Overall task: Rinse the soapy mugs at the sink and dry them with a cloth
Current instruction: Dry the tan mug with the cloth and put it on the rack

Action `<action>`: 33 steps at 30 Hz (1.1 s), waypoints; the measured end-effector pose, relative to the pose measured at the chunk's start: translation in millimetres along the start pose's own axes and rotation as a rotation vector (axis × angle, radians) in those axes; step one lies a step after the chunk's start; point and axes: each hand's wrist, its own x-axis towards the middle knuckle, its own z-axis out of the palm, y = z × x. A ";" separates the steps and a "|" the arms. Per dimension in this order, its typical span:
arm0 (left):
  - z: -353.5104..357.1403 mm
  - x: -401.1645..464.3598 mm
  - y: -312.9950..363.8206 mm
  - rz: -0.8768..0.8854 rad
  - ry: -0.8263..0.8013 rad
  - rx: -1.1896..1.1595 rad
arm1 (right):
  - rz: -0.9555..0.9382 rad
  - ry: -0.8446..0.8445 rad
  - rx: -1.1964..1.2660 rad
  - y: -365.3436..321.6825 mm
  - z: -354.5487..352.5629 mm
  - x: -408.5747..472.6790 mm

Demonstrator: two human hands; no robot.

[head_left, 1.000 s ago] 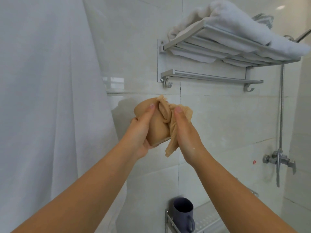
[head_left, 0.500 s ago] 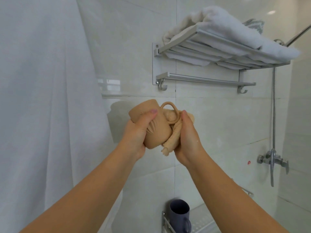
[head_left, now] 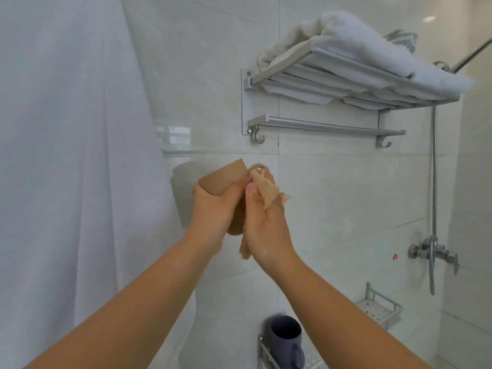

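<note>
I hold a tan mug [head_left: 226,178] up in front of the tiled wall, tilted with its base pointing up and left. My left hand [head_left: 213,209] grips the mug's body from below. My right hand [head_left: 266,225] pinches a tan cloth [head_left: 269,191] against the mug's handle, and the cloth's tail hangs down beside my palm. A grey-blue mug [head_left: 286,339] stands upright on a metal wall shelf [head_left: 263,352] at the bottom centre. The mug's mouth is hidden behind my hands.
A white curtain [head_left: 66,155] fills the left side. A metal towel rack [head_left: 332,83] with folded white towels [head_left: 359,43] hangs on the wall above. A shower valve [head_left: 431,251] and hose sit at the right, with a small wire shelf [head_left: 378,307] below.
The mug has been turned so its base points up and left. The cloth has moved from the mug's side up onto the handle. The view has shifted slightly.
</note>
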 end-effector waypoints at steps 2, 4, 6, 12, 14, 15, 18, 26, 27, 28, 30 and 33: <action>-1.6 -0.2 2.7 -0.041 0.004 -0.027 | -0.029 -0.028 -0.028 -1.0 0.4 8.2; -2.4 -0.8 7.3 -0.079 0.013 -0.039 | -0.045 -0.047 -0.039 0.3 4.7 10.6; -3.0 -0.8 9.4 -0.084 0.025 -0.060 | -0.061 -0.044 -0.053 7.4 9.6 6.8; -1.0 -2.7 16.0 -0.085 0.090 -0.156 | -0.092 -0.078 -0.052 17.0 27.0 -18.1; 3.9 -4.6 16.5 -0.033 0.096 -0.146 | -0.020 0.038 0.042 10.3 27.8 -3.5; 6.2 -5.3 17.7 -0.023 0.114 -0.146 | 0.029 0.090 0.119 2.3 26.7 3.7; 7.4 -2.3 18.6 -0.066 0.159 -0.162 | 0.252 0.125 0.286 -14.4 21.3 16.1; 14.9 -13.9 19.8 -0.010 0.113 -0.175 | 0.600 0.127 0.891 -8.6 -8.4 29.6; 16.3 -15.4 20.5 -0.005 0.110 -0.159 | 0.634 0.118 0.925 -6.2 -9.1 29.0; 17.5 -16.0 19.2 0.004 0.113 -0.152 | 0.667 0.108 0.949 -3.4 -9.6 28.6; 19.9 -18.3 16.7 0.049 0.118 -0.128 | 0.726 0.080 0.983 0.6 -10.5 26.7; 19.1 -17.6 11.7 0.140 0.079 -0.029 | 0.797 0.035 0.992 4.3 -12.1 22.6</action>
